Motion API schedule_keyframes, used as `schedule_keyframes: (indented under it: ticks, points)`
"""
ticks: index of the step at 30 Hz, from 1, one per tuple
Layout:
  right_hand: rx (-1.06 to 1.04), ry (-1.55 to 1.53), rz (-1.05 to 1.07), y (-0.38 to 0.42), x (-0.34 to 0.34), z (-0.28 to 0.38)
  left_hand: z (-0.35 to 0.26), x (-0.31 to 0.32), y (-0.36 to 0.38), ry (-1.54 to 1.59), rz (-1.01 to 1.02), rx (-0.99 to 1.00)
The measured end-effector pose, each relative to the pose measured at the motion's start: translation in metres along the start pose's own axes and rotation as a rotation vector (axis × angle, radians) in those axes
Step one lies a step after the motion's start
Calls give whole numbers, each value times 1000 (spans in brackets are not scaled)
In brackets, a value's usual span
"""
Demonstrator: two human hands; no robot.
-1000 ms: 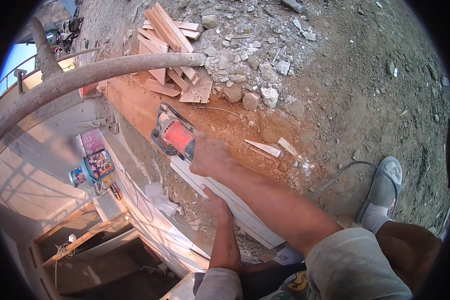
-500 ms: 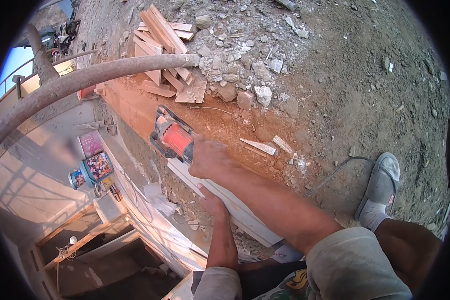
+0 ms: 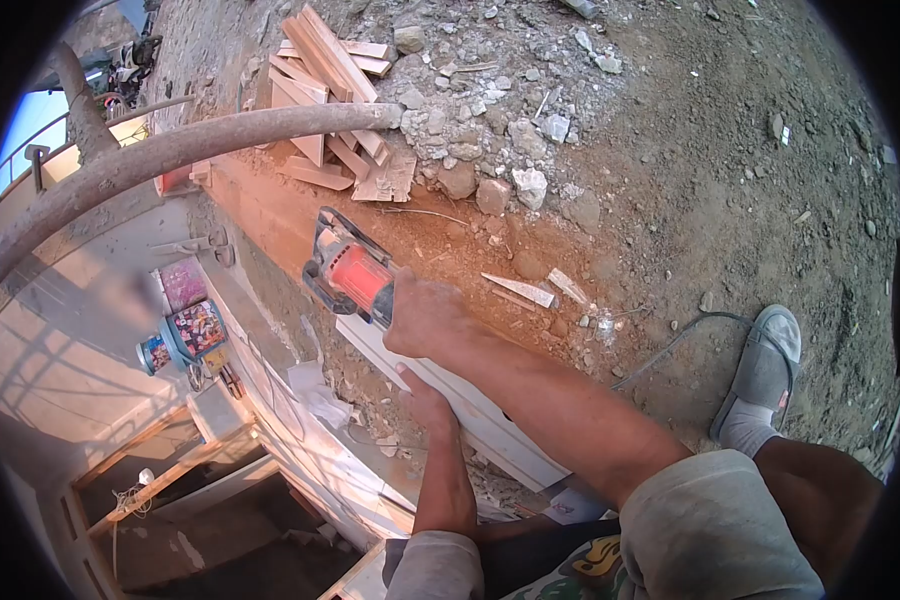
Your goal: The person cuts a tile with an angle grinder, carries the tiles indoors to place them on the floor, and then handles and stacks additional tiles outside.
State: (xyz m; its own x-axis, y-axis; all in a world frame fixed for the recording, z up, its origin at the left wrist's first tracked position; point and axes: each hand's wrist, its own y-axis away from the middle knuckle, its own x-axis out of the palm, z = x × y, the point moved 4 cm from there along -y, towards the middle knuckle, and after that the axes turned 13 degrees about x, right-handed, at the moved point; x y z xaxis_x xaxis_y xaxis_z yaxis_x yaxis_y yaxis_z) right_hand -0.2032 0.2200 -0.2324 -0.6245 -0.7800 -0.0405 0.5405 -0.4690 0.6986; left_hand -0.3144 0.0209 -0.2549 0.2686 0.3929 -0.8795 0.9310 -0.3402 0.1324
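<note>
My right hand (image 3: 422, 312) is wrapped round the rear of a red and black handheld circular saw (image 3: 358, 274). The saw rests at the far end of a long pale board (image 3: 490, 432), and its blade is hidden from view. Close below, my left hand (image 3: 428, 402) grips the near edge of that board, thumb on top and the other fingers mostly out of sight. The board's close end reaches back towards my legs. A dark cord (image 3: 670, 345) lies on the ground by my sandalled foot (image 3: 760, 365).
Cut wood pieces (image 3: 325, 95) are heaped past the saw, beside rubble (image 3: 530, 188). A curved pole (image 3: 240, 133) crosses at upper left. Wood slivers (image 3: 520, 288) lie on reddish dust. At left, a drop goes down to a lower level with buckets (image 3: 196, 330) and timber framing (image 3: 180, 465).
</note>
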Motion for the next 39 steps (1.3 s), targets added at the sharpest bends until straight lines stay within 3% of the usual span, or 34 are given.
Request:
schedule_keyframes:
  ticks: [22, 31, 39]
  points:
    - [22, -5, -9, 3, -1, -1, -7, -1, 5, -89, 9, 27]
    - [9, 24, 1, 3, -3, 1, -6, -2, 3, -72, -88, 33]
    - [-13, 21, 10, 8, -5, -3, -1, -1, 0, -40, -15, 38]
